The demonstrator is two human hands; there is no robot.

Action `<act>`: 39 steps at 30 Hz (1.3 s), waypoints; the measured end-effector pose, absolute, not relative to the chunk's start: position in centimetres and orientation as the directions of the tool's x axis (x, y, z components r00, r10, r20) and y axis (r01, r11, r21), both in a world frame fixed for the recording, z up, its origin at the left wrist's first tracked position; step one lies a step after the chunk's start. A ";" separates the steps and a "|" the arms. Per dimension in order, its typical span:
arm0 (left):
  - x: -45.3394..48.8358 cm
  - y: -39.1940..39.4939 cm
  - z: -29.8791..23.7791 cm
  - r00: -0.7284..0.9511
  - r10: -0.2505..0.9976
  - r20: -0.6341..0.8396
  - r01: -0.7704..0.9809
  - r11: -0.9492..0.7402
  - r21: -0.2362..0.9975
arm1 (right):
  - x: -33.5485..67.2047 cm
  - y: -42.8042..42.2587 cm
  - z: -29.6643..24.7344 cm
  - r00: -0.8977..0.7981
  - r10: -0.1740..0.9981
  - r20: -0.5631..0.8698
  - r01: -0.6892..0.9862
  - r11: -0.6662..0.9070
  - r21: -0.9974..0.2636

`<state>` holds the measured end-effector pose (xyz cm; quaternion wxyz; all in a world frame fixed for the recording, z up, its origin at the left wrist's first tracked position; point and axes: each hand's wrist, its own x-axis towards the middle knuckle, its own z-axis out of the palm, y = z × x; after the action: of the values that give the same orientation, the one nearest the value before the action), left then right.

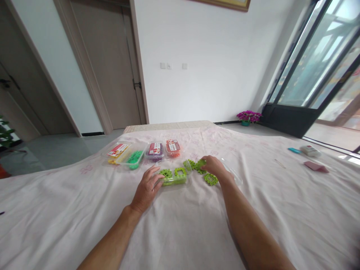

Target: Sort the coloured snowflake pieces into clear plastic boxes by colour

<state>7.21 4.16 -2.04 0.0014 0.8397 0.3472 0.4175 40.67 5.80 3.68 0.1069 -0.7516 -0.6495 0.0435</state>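
A clear plastic container (172,161) holds several lime-green notched plastic pieces (180,173), square and frame-like. My left hand (146,187) grips its left side, the fingers curled over the edge. To the container's right, my right hand (215,167) has its fingers closed on a lime-green notched piece (200,165); the fingertips are partly hidden. Another piece (191,163) lies against it, near the container's right rim. Just below my right hand a loose lime-green piece (210,179) rests flat on the cloth. A clear plastic lid (237,176) shows behind my right wrist.
Behind the container stand labelled clear boxes with purple (155,150), orange (173,148), yellow (118,153) and green (135,159) contents. A pale cloth (180,225) covers the surface. At the right lie a pink cloth (316,167), a blue item (294,150) and a white packet (309,150).
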 end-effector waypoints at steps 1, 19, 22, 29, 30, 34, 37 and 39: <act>7.2 4.1 -2.0 0.409 0.585 0.700 0.581 -0.759 0.295 | 40.7 5.7 3.8 0.159 0.983 0.089 0.966 -0.136 -0.221; 7.1 3.7 -1.8 0.420 0.614 0.669 0.570 -0.752 0.332 | 32.1 4.0 7.7 -0.152 0.920 0.361 0.800 0.329 -0.501; 7.1 3.6 -1.7 0.430 0.610 0.665 0.571 -0.755 0.322 | 31.7 4.0 7.1 -0.225 0.923 0.313 0.838 0.348 -0.421; 7.1 3.7 -1.7 0.428 0.604 0.672 0.568 -0.758 0.320 | 33.1 4.7 6.5 -0.126 0.919 0.373 0.915 0.254 -0.315; 7.1 3.7 -1.7 0.429 0.603 0.672 0.567 -0.759 0.320 | 33.5 4.8 6.6 -0.102 0.926 0.364 0.919 0.228 -0.323; 7.1 3.7 -1.6 0.432 0.596 0.677 0.564 -0.764 0.313 | 35.8 5.2 6.6 0.017 0.948 0.317 0.942 0.091 -0.322; 7.2 3.7 -1.6 0.430 0.588 0.685 0.560 -0.769 0.309 | 37.5 5.3 5.9 0.101 0.972 0.211 0.964 -0.043 -0.263; 7.2 3.7 -1.6 0.428 0.585 0.689 0.558 -0.771 0.307 | 38.4 5.3 5.4 0.127 0.986 0.109 0.973 -0.102 -0.206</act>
<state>7.18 3.75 -1.61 0.0161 0.8449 0.3381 0.4143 38.40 5.26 5.35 0.1137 -0.7418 -0.6603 0.0281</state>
